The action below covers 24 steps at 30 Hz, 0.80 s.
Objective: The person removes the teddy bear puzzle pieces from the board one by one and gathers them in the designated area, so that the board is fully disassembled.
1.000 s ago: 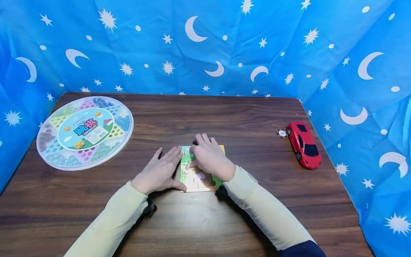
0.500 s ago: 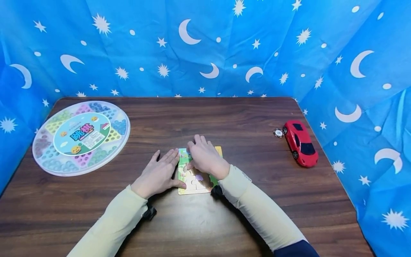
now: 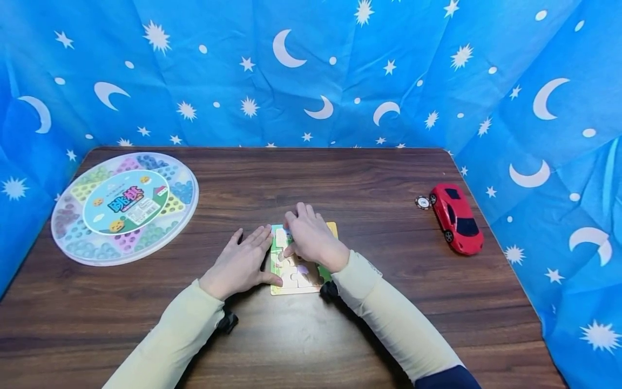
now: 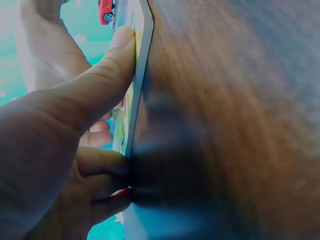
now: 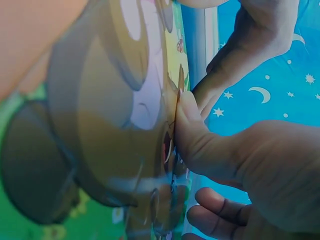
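Observation:
A small jigsaw puzzle [image 3: 307,280] in a frame lies flat on the table, with a brown cartoon animal [image 5: 100,115] on green. My left hand [image 3: 239,263] lies along its left side, fingers extended, fingertips at the upper left edge. The left thumb [image 4: 114,60] presses on the near left corner. Over the upper part of the puzzle, my right hand [image 3: 313,237] pinches a puzzle piece [image 5: 180,82], whose edge stands slightly raised beside the right thumb [image 5: 192,127]. Most of that piece is hidden by the hand in the head view.
A round Chinese checkers set [image 3: 70,246] under a clear cover lies at the left of the wooden table [image 3: 311,178]. To the right stand a red toy car [image 3: 457,219] and a poker chip [image 3: 423,202]. Blue star-patterned cloth [image 3: 204,75] surrounds the table's back and sides.
The head view has shifted slightly. Both hands keep nearly the same places; a bright reflection now shows on the puzzle's upper left, beside the right fingers.

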Each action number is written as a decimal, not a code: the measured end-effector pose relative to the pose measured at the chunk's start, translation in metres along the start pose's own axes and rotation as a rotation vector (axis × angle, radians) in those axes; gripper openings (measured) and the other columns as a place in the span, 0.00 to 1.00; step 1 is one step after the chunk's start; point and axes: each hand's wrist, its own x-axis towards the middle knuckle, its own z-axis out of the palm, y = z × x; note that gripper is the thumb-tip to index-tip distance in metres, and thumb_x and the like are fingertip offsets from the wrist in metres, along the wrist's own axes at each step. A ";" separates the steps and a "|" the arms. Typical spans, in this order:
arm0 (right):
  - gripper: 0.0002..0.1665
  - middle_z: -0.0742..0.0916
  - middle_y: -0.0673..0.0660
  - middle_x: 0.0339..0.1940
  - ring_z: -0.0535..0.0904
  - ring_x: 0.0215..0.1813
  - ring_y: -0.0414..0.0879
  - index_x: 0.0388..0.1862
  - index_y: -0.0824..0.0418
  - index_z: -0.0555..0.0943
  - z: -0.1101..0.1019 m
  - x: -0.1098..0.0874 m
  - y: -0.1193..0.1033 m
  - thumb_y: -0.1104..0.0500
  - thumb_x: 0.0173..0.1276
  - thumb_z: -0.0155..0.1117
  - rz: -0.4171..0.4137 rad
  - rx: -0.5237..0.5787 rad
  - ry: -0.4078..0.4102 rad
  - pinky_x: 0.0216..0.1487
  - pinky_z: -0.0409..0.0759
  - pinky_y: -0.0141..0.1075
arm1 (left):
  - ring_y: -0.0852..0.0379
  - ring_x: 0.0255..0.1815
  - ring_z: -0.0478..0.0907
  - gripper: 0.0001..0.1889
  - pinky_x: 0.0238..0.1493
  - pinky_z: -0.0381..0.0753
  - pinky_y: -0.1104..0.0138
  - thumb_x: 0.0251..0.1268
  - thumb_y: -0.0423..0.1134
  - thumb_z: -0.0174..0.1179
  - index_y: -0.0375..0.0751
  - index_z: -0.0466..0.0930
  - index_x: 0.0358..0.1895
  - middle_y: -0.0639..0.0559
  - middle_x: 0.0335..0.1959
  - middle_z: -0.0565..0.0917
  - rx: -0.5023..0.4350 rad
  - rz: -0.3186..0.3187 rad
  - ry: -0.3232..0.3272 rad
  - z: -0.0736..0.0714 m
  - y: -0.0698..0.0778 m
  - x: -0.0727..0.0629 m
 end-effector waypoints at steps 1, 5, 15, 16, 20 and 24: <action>0.32 0.70 0.54 0.45 0.65 0.48 0.50 0.47 0.56 0.76 0.000 0.000 0.000 0.41 0.50 0.75 -0.004 0.005 0.009 0.47 0.70 0.43 | 0.46 0.75 0.56 0.56 0.69 0.52 0.39 0.49 0.73 0.59 0.31 0.63 0.71 0.39 0.75 0.58 -0.002 0.000 0.003 0.001 0.000 -0.001; 0.33 0.74 0.53 0.45 0.68 0.50 0.50 0.47 0.57 0.76 0.000 -0.001 0.001 0.40 0.49 0.75 -0.042 -0.009 0.037 0.49 0.71 0.45 | 0.46 0.76 0.54 0.55 0.68 0.54 0.39 0.50 0.73 0.59 0.31 0.61 0.72 0.40 0.75 0.57 -0.004 -0.005 0.009 0.002 -0.001 -0.002; 0.33 0.77 0.53 0.49 0.67 0.49 0.48 0.53 0.57 0.78 -0.003 -0.004 0.007 0.41 0.53 0.74 -0.138 0.007 0.066 0.50 0.72 0.44 | 0.45 0.75 0.55 0.56 0.68 0.55 0.39 0.50 0.73 0.59 0.30 0.60 0.73 0.38 0.75 0.58 -0.001 -0.006 0.000 0.003 0.001 -0.001; 0.32 0.77 0.53 0.49 0.67 0.48 0.48 0.52 0.56 0.78 -0.002 -0.004 0.008 0.41 0.53 0.73 -0.144 0.017 0.070 0.49 0.71 0.44 | 0.45 0.75 0.54 0.56 0.68 0.55 0.39 0.50 0.73 0.58 0.31 0.60 0.73 0.38 0.75 0.57 -0.002 -0.007 -0.003 0.003 0.001 -0.001; 0.30 0.75 0.53 0.48 0.66 0.47 0.48 0.53 0.56 0.80 0.000 -0.004 0.012 0.42 0.55 0.72 -0.139 0.053 0.079 0.46 0.70 0.42 | 0.45 0.75 0.54 0.56 0.68 0.55 0.39 0.51 0.73 0.58 0.30 0.60 0.72 0.38 0.75 0.57 -0.003 -0.007 0.001 0.003 0.001 -0.002; 0.30 0.74 0.54 0.46 0.67 0.46 0.47 0.55 0.55 0.81 0.002 -0.004 0.014 0.42 0.57 0.71 -0.120 0.070 0.051 0.44 0.71 0.41 | 0.45 0.76 0.54 0.55 0.67 0.56 0.39 0.51 0.72 0.59 0.29 0.61 0.72 0.38 0.75 0.57 -0.007 -0.002 0.005 0.002 0.001 -0.002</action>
